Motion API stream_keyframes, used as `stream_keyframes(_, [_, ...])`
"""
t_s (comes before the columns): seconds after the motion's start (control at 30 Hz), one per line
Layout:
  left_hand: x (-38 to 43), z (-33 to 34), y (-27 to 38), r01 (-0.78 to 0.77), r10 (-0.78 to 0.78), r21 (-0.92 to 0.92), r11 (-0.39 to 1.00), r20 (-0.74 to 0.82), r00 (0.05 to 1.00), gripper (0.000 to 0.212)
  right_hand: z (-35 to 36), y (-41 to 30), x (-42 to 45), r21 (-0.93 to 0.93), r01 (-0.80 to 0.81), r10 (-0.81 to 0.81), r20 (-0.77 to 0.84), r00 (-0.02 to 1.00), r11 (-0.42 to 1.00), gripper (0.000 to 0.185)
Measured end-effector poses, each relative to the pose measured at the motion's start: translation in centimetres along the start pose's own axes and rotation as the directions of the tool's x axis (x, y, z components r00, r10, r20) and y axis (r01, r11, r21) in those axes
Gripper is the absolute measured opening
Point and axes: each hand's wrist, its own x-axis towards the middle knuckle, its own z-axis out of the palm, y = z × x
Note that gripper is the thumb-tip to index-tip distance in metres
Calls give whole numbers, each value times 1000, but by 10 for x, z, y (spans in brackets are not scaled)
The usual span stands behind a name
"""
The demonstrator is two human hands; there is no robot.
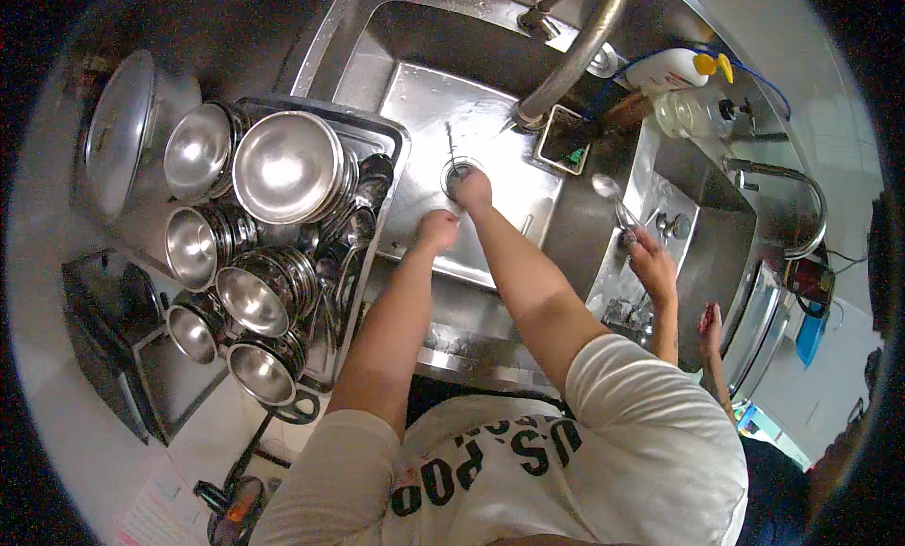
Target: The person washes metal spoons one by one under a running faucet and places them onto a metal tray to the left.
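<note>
My right hand [474, 190] reaches down to the round drain [448, 181] in the floor of the steel sink [527, 185]. Its fingertips are hidden at the drain opening, beside something dark, so whether they grip anything does not show. A thin dark strip [451, 140] lies on the sink floor just beyond the drain. Nearer to me and a little left, my left hand [439, 231] hovers over the sink with its fingers curled. No object sticks out of it, but the inside of the palm is hidden.
On the left, a tray [403, 140] bears stacked steel bowls [286, 168] and ladles or spoons [357, 224]. A thick faucet pipe [576, 62] overhangs the sink near a small caddy [563, 140]. At right, a co-worker's hand [652, 263] holds a spoon [616, 200] over a second basin [721, 253].
</note>
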Motion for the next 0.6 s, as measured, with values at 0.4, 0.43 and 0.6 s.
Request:
stream_keyframes(0.4, [2,-67,122,-542,366,-103,834,-632,683,43,-129,-83,-53,-154,651,-661,-315,681,743,12])
stream_keyframes(0.43, [-2,-71,139,-554,369,-197,809,-564,739,35,-137,-80,-52,-189,648,-667,-348,659,738,14])
stream_keyframes(0.6, [-5,-84,149,-558,376,-380,737,-455,807,15,-165,-85,-67,-128,662,-645,-420,638,739,17])
